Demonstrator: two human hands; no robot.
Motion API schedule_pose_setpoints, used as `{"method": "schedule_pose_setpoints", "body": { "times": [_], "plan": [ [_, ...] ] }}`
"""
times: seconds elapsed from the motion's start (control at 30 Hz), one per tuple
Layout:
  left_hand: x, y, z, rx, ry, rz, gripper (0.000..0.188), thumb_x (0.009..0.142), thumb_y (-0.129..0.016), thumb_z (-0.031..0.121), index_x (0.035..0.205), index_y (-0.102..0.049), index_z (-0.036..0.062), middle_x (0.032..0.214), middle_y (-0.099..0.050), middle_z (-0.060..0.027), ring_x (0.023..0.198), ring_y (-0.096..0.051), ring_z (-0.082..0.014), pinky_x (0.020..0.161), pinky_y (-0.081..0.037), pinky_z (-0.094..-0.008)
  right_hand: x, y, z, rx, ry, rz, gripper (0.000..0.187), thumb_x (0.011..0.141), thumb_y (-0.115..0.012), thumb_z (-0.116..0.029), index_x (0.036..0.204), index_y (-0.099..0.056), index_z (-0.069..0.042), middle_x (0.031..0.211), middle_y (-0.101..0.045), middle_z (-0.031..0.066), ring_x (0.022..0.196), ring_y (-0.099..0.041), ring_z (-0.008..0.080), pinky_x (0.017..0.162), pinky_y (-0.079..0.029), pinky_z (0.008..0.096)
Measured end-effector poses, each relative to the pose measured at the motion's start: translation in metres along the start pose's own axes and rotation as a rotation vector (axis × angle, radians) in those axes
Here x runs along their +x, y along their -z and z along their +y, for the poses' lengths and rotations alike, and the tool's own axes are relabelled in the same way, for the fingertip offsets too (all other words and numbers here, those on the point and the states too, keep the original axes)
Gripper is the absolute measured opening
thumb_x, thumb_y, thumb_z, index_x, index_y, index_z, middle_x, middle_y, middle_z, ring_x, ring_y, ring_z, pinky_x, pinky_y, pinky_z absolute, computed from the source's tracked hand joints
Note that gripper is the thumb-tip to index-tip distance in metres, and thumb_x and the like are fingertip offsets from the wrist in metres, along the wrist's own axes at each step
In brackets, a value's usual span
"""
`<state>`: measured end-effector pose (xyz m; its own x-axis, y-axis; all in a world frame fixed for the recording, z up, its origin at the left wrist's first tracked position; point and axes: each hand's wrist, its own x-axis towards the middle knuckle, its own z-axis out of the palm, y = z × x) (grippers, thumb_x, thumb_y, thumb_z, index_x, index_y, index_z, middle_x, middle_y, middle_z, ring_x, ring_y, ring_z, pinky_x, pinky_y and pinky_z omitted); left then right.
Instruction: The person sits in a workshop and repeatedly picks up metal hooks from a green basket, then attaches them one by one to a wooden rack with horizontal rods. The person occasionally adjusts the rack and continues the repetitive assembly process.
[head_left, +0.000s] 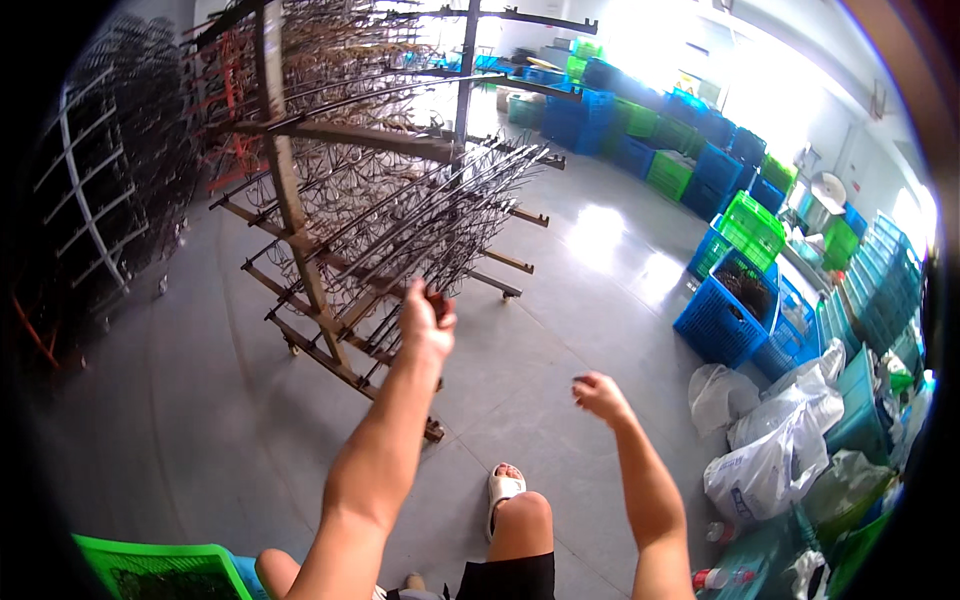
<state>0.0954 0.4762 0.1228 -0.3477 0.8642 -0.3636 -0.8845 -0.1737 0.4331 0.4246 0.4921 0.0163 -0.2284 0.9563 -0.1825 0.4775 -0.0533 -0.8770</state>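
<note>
**Reaching into the wheeled rack**

Our left hand is closed on a small dark piece at the near lower edge of the tall brown metal rack hung with dark wire parts; our right hand hangs loosely curled and holds nothing. We judge it best to draw the piece straight out along its rod without snagging neighbours. We count one rack near us, two hands, one white sandal, and one green plastic crate at our left knee.

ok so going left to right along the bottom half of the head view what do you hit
green crate → left hand at the wheeled rack → white sandal → right hand → white plastic bags → blue crate
</note>
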Motion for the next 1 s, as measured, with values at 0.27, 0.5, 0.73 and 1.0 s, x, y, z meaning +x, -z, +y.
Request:
{"method": "schedule_pose_setpoints", "body": {
  "times": [0.27, 0.5, 0.73, 1.0],
  "plan": [
    [-0.023, 0.101, 0.162, 0.265, -0.061, -0.006, 0.030, 0.082, -0.061, 0.034, 0.064, -0.043, 0.0180, 0.048, -0.034, 0.0081, 0.036, -0.031, -0.0052, 0.030, -0.016, -0.0194, 0.109, 0.057, -0.067, -0.216, 0.273, 0.494, 0.041, 0.083, -0.058, -0.029, 0.111, -0.055, 0.001, 0.098, -0.062, 0.0221, 0.094, -0.058, 0.0351, 0.085, -0.045, 0.0387],
    [-0.042, 0.174, 0.311, 0.504, 0.125, -0.020, 0.036, 0.081, -0.062, 0.045, 0.070, -0.053, 0.0116, 0.046, -0.043, 0.0083, 0.033, -0.035, -0.0062, 0.030, -0.022, -0.0212, 0.128, 0.075, -0.129, 0.042, 0.206, 1.001, 0.061, 0.090, -0.042, -0.044, 0.130, -0.039, 0.002, 0.130, -0.037, 0.0260, 0.122, -0.037, 0.0380, 0.103, -0.030, 0.0392],
    [-0.102, 0.213, 0.350, 0.669, 0.049, 0.079, 0.037, 0.085, -0.056, 0.046, 0.073, -0.056, 0.0117, 0.046, -0.040, 0.0077, 0.035, -0.035, -0.0073, 0.033, -0.025, -0.0212, 0.046, 0.037, -0.109, 0.075, 0.434, 1.278, 0.031, 0.085, -0.043, -0.015, 0.105, -0.053, 0.005, 0.095, -0.057, 0.0183, 0.089, -0.053, 0.0293, 0.084, -0.039, 0.0359],
    [-0.180, 0.242, 0.341, 0.663, 0.018, 0.070, 0.036, 0.090, -0.048, 0.039, 0.077, -0.055, 0.0059, 0.046, -0.041, 0.0047, 0.032, -0.035, -0.0070, 0.029, -0.027, -0.0209, 0.025, 0.079, -0.066, 0.460, 0.624, 0.943, 0.023, 0.077, -0.050, -0.007, 0.099, -0.055, -0.002, 0.083, -0.055, 0.0032, 0.073, -0.053, 0.0122, 0.060, -0.040, 0.0226]
  ]
}}
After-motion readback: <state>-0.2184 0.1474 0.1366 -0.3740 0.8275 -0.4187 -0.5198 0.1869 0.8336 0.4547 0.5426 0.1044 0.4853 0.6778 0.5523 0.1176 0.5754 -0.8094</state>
